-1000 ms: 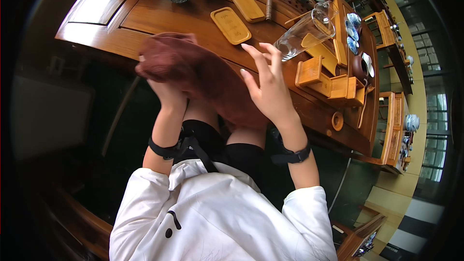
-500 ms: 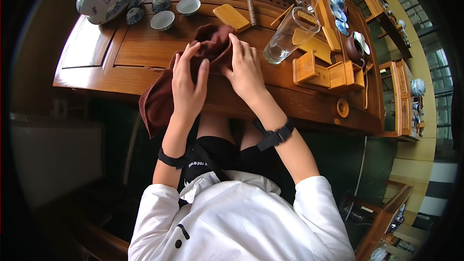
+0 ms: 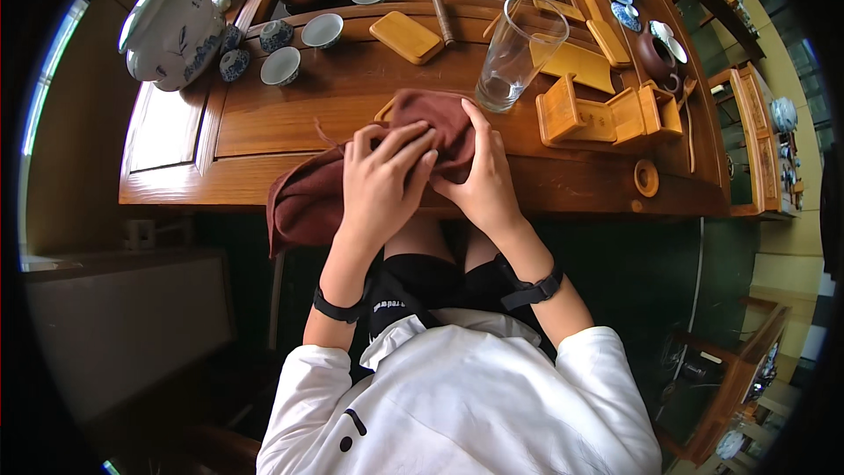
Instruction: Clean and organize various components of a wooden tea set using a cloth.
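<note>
A dark reddish-brown cloth [image 3: 308, 198] is bunched between my two hands at the table's front edge, and its loose end hangs over the edge to the left. My left hand [image 3: 384, 178] presses bent fingers into the bunched part. On the other side, my right hand [image 3: 489, 183] grips the cloth, its thumb below and its fingers along the right side. A thin tan edge [image 3: 384, 112] shows behind the cloth; what it belongs to is mostly covered. Whatever else lies inside the folds is hidden.
Beyond my hands lie a wooden block [image 3: 406, 38] and a brush [image 3: 437, 9]. A tall glass [image 3: 520, 53] and a wooden holder [image 3: 607, 119] stand to the right, near a small wooden ring [image 3: 646, 178]. White bowls [image 3: 280, 66] and a large porcelain pot [image 3: 176, 35] stand left.
My left hand has curled its fingers into the cloth, which is bunched closer to the front edge. The tan edge has come into sight behind it. The whole view has shifted slightly.
</note>
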A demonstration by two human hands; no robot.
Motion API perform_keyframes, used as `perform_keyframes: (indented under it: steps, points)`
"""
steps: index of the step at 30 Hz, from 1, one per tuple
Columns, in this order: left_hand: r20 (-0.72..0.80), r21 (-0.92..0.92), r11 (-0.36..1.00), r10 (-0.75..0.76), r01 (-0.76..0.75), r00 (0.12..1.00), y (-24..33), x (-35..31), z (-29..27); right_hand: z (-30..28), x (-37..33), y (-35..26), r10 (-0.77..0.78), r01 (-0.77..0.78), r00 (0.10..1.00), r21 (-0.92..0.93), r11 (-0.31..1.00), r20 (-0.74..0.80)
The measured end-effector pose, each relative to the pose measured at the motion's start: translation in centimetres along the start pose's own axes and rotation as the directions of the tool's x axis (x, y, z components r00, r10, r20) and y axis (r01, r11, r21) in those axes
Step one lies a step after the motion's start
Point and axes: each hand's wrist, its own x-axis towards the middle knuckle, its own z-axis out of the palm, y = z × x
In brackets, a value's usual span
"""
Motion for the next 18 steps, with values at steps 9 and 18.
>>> perform_keyframes:
  steps: [9,18]
  points:
    - [0.087,0.166,0.985,-0.054,0.039,0.995,2.0,-0.9,0.6,0.0,-0.3,0.5,-0.001,0.007,0.998,0.082,0.997,-0.064]
    - [-0.100,0.449,0.866,-0.199,0.223,0.975,-1.7,0.3,2.9,-0.1,-0.8,1.2,0.010,-0.007,0.999,0.063,0.998,-0.044]
